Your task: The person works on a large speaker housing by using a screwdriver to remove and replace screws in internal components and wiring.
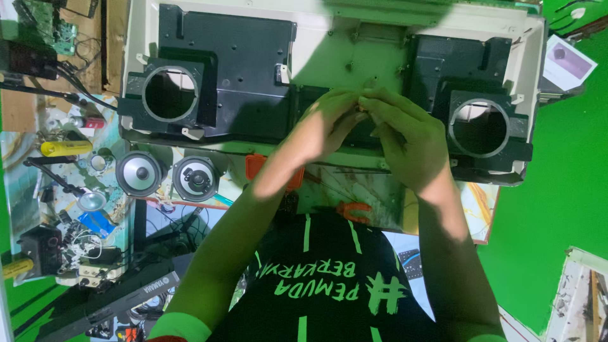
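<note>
**Both hands working a tiny part over the open speaker housing**

The person's left hand (320, 126) and right hand (405, 136) are meeting fingertip to fingertip above the middle of a cream-and-black speaker housing (234, 69) that is lying back-side up on the bench. Between the fingertips something very small and reddish (362, 114) is showing; what it is cannot be told. The fingers of both hands are drawing together in a pinch around that spot, though whether each hand is actually gripping the piece is not clear.

Judging by its size, the small piece is probably light and easy to drop, so a fingertip pinch looks like the only sensible hold. The housing looks stiff and bulky, probably hard plastic, best lifted by its outer edges rather than by the thin rims of its openings.

The housing is showing two round speaker openings, one to the left (171, 95) and one to the right (479, 128), both empty. Just beside its near edge two loose round speakers (138, 173) (196, 179) are sitting side by side. Further left, one yellow cylinder (66, 147) is lying among scattered small tools and wires. An orange-handled tool (353, 210) is resting near the person's chest.
</note>
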